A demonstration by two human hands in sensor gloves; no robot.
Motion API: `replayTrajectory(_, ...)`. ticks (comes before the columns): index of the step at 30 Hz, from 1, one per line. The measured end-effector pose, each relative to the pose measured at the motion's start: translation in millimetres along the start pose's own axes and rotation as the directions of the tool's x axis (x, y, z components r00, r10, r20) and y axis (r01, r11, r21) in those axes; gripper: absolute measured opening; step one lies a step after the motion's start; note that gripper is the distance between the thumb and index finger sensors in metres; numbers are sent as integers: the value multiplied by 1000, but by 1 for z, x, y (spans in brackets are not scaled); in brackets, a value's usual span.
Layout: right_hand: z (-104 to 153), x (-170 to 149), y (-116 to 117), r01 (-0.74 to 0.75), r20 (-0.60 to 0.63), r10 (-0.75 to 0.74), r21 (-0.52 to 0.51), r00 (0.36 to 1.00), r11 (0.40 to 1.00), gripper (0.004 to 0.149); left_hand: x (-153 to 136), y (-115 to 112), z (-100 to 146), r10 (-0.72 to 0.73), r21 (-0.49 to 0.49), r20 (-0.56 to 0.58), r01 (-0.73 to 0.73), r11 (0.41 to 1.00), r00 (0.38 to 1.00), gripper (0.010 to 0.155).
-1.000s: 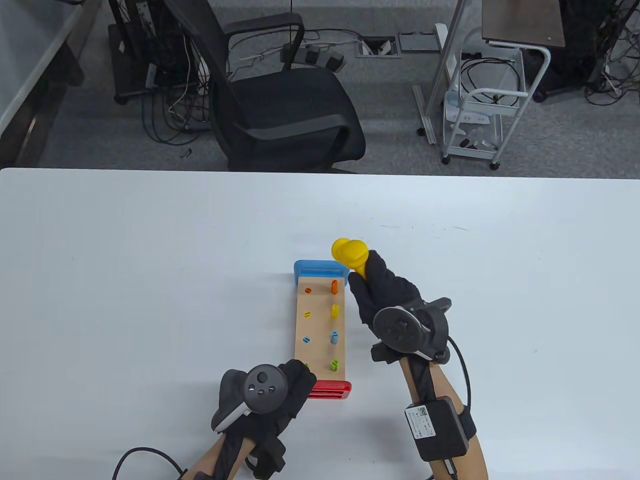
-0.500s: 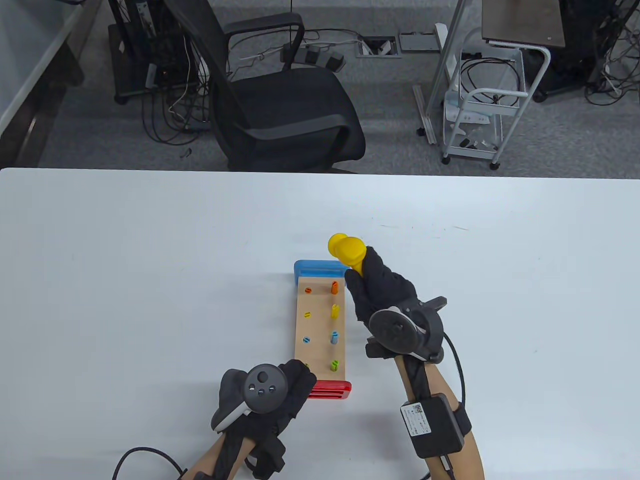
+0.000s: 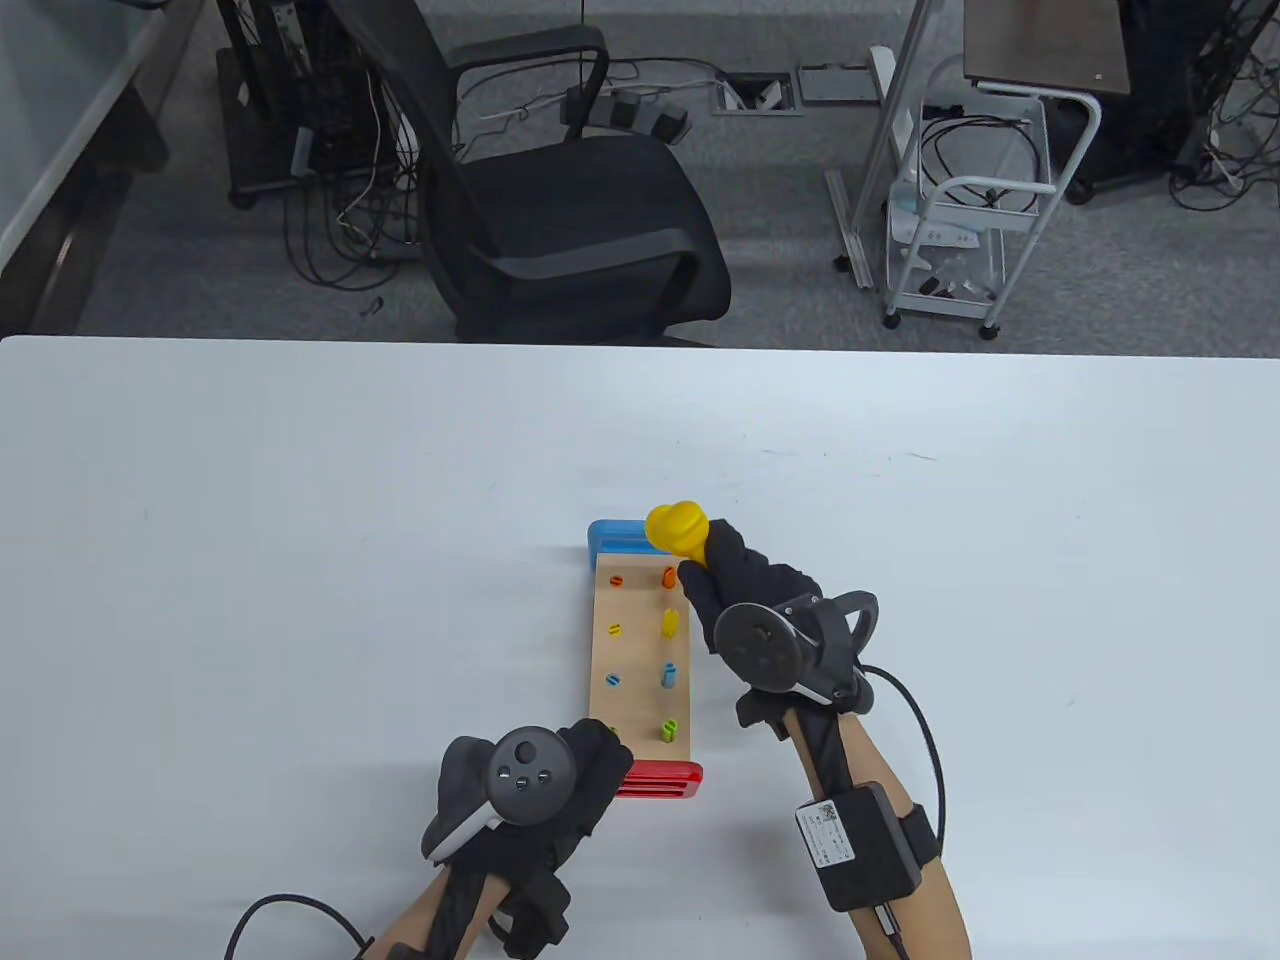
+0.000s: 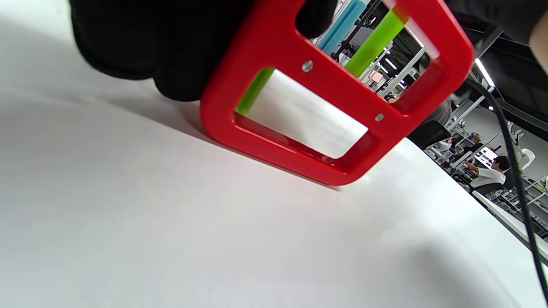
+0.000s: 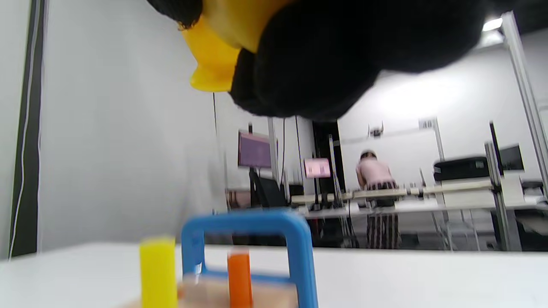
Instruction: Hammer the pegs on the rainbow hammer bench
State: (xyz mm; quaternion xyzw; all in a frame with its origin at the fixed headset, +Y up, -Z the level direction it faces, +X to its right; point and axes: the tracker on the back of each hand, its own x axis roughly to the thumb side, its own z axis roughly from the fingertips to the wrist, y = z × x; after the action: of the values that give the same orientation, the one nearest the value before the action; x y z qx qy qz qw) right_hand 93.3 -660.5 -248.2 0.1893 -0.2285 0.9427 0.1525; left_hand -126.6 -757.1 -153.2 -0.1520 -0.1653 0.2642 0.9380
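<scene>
The wooden hammer bench [image 3: 638, 660] lies mid-table, its blue end [image 3: 625, 535] far and its red end [image 3: 662, 779] near. The right row's orange [image 3: 669, 576], yellow [image 3: 670, 622], blue [image 3: 670, 675] and green [image 3: 668, 731] pegs stick up; the left row's pegs sit flush. My right hand [image 3: 735, 590] grips the yellow hammer [image 3: 677, 528], whose head hangs over the bench's far right corner by the orange peg. My left hand [image 3: 590, 770] holds the bench at its near left corner, fingers curled beside the red end frame [image 4: 338, 102].
The white table [image 3: 250, 560] stretches wide on both sides of the bench. Beyond its far edge stand a black office chair [image 3: 560, 210] and a white wire cart [image 3: 960, 230]. Cables trail from both wrists.
My right hand has swung the hammer down and leftward, from above the blue end toward the orange peg. The left hand and the bench have stayed put.
</scene>
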Motion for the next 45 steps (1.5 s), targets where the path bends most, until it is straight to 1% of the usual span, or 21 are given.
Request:
replayTrajectory(4,0,-1,1,-2,13,3,-81,1000,997,61,0,0,0,0,1,1,0,1000,1000,65)
replayTrajectory(6,-1,-3,19,-26,9,25,75,1000,997,61,0,0,0,-2,1,1,2,1000,1000,65)
replayTrajectory(7,-3,-4,35,-72,3,74,279,997,958,61,0,0,0,-1,1,1,1,1000,1000,65)
replayTrajectory(9,-2,-6,53,-182,7,233,647,972,741,62,0,0,0,0,-1,1,0,1000,1000,65)
replayTrajectory(11,-1,-3,46,-122,46,113,423,992,898,61,0,1,0,-1,-4,1,1,1000,1000,65)
replayTrajectory(20,1,1,4,-13,21,14,-27,1000,1000,61,0,1,0,-1,-6,2,1,1000,1000,65)
replayTrajectory(22,3,-1,17,-35,13,35,48,999,998,61,0,1,0,0,-5,2,0,1000,1000,65)
replayTrajectory(23,3,-3,32,-79,8,79,201,997,976,61,0,1,0,-1,-4,3,1,1000,1000,65)
replayTrajectory(24,1,-5,44,-121,-8,133,371,991,921,61,1,1,0,-1,-5,3,1,1000,1000,65)
replayTrajectory(25,-1,-7,57,-172,-14,228,616,973,769,61,0,1,0,1,-6,5,-1,1000,1000,65)
replayTrajectory(26,0,-8,49,-157,-6,208,630,978,761,61,0,1,0,6,-9,6,-6,1000,1000,65)
replayTrajectory(28,-3,-5,41,-106,-7,118,381,993,918,61,0,1,0,10,-14,7,-10,1000,1000,65)
replayTrajectory(30,-2,-3,22,-58,-3,59,192,998,980,61,0,1,0,8,-11,6,-8,1000,1000,65)
replayTrajectory(34,2,-3,2,-8,-7,8,-69,1000,998,61,0,1,0,8,-13,6,-8,1000,1000,65)
replayTrajectory(37,6,-7,21,-77,2,77,37,997,996,61,0,1,0,7,-12,5,-6,1000,1000,65)
replayTrajectory(38,6,-8,37,-126,20,125,207,992,970,60,0,1,0,7,-13,5,-7,1000,1000,65)
replayTrajectory(39,6,-8,51,-172,26,176,390,984,905,60,0,1,0,7,-13,5,-7,1000,1000,65)
replayTrajectory(40,10,-11,57,-275,13,339,615,941,739,61,0,1,0,8,-14,5,-7,1000,1000,65)
replayTrajectory(42,9,-8,50,-165,54,156,345,986,924,60,0,1,0,6,-15,5,-6,1000,1000,65)
replayTrajectory(44,6,-8,40,-145,17,147,323,989,935,61,0,1,0,9,-16,5,-9,1000,1000,65)
replayTrajectory(45,5,-8,30,-135,13,135,220,991,966,61,0,1,0,8,-18,5,-8,1000,1000,65)
